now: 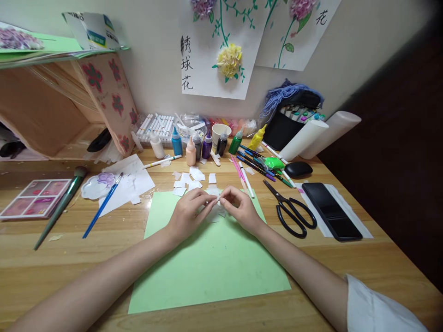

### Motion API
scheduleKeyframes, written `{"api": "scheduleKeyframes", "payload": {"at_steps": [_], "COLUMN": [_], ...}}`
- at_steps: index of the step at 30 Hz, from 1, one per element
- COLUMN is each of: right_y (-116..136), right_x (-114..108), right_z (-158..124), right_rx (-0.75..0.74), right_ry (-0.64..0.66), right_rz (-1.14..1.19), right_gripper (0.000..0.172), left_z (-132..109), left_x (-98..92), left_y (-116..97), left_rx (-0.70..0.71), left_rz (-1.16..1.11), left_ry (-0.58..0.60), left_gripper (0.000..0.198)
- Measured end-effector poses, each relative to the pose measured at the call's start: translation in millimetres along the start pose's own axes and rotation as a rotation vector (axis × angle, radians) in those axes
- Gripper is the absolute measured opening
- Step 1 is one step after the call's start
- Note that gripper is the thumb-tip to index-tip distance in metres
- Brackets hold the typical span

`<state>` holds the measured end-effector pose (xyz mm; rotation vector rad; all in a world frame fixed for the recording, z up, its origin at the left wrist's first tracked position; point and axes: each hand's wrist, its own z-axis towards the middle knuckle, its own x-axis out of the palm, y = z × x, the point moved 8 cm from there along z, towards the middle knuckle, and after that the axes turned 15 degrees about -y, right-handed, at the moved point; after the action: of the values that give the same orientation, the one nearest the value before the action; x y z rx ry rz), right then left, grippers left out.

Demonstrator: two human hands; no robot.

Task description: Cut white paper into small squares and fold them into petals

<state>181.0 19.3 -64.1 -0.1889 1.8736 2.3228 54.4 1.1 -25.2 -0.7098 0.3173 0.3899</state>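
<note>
While a green sheet (211,272) lies beneath them, the left hand (190,210) and right hand (240,210) pinch a small white scrap (218,197) between their fingertips; an uneven tug might tear it. Just beyond the hands, a careless nudge could scatter paper pieces (185,178); farther off stand bottles (206,148).

Our paper sheet (211,263) is pale green, our scraps (186,178) white, and our counter (69,269) yellow-brown with streaked wood grain. We see squeeze bottles (206,148) in white, blue, peach, grey, purple, black, green and yellow, black-handled scissors (284,201), a black phone (331,210), a peach-pink panel (104,115) patterned with reddish-pink flowers (92,76), and a white poster (204,69) bearing a yellow bloom (229,61) and green vines (222,25).
</note>
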Motion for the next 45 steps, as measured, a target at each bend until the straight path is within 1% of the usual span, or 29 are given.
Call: {"api": "scheduleKeyframes", "payload": {"at_steps": [8,12,18,22,29,32,45], "right_y": [0.1,0.4,-0.1,1.5,3.0,3.2,2.0], "right_x": [0.3,0.3,0.2,0.3,-1.3,-1.9,-2.1], "right_z": [-1.5,-1.7,-1.8,-1.6,-1.3,-1.2,-0.8], "right_rx": [0.023,0.022,0.009,-0.016,-0.039,-0.049,-0.04], "right_ry": [0.005,0.001,-0.005,-0.004,-0.044,-0.054,-0.052], "right_rz": [0.042,0.045,0.0,-0.029,-0.103,-0.128,-0.107], "right_gripper": [0.017,0.015,0.015,0.014,0.007,0.007,0.007], "left_z": [-1.9,-0.5,-0.3,-0.3,-0.3,0.4,1.3], "left_x": [1.0,0.0,1.5,2.1,2.2,2.3,4.9], "left_y": [2.4,2.1,7.1,8.8,13.2,14.7,20.1], "left_rx": [-0.025,-0.035,-0.104,-0.122,-0.182,-0.213,-0.296], "left_rz": [-0.023,-0.027,-0.03,-0.037,-0.061,-0.089,-0.15], "left_ry": [0.012,0.006,0.026,0.029,0.025,0.034,0.06], "left_gripper": [0.019,0.018,0.017,0.015,0.012,0.011,0.01]}}
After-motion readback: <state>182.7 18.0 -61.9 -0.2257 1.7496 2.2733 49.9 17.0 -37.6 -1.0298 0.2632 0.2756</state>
